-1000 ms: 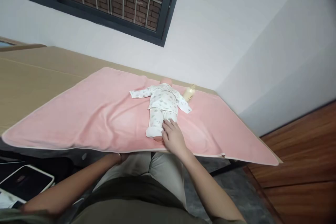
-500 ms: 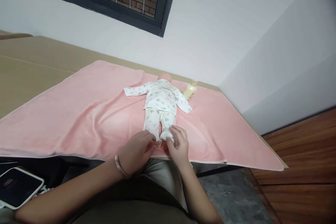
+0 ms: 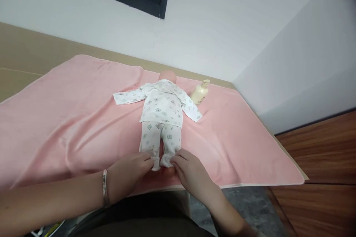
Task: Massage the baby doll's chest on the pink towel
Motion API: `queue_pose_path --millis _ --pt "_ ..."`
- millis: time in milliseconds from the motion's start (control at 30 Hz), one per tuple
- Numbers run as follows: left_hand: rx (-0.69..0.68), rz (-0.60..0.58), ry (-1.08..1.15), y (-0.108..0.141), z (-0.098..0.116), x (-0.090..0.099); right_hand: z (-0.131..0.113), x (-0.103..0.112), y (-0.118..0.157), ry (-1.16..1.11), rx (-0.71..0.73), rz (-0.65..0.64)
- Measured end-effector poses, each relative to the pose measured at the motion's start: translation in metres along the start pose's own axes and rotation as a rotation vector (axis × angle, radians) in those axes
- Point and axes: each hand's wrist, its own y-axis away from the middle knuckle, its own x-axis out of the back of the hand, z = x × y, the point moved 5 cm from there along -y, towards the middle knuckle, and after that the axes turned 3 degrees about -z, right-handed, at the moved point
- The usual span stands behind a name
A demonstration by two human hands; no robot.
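A baby doll's pink head (image 3: 168, 76) shows above a white patterned top (image 3: 161, 105) with both sleeves spread out. White patterned trousers (image 3: 170, 137) cover its legs, and the doll lies on a pink blanket (image 3: 222, 140). My left hand (image 3: 130, 172), with a bracelet at the wrist, pinches the trouser cuff at the left foot. At the other foot, my right hand (image 3: 189, 168) has its fingers closed on the right trouser cuff. A cream pump bottle (image 3: 199, 93) lies tilted beside the sleeve on the right.
The blanket covers a tan table (image 3: 16, 44) set against a white wall (image 3: 205, 26). A dark window frame (image 3: 155, 3) is above. Wooden panelling (image 3: 319, 148) stands at the right, over a grey floor (image 3: 244, 207).
The view has moved closer to the doll. My hands have moved apart, from the foot ends to the outer sides of the two cuffs. The phone at the lower left has left the view.
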Motion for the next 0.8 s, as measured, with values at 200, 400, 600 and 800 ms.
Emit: queue_pose_path --millis 200,400,600,800 --pt "0.031 -0.19 0.029 -0.024 0.001 0.03 -0.006 0.027 -0.029 0.105 0.078 -0.365" --pt "0.063 0.101 0.291 -0.111 0.014 0.116 0.026 0.141 -0.105 -0.11 0.033 0.082" --pt "0.301 0.291 1.502 -0.253 -0.017 0.151 0.135 0.219 -0.197 -0.083 -0.3 0.705" --pt "0.279 0.184 1.879 -0.303 -0.021 0.133 0.188 0.18 -0.209 -0.175 -0.391 0.742"
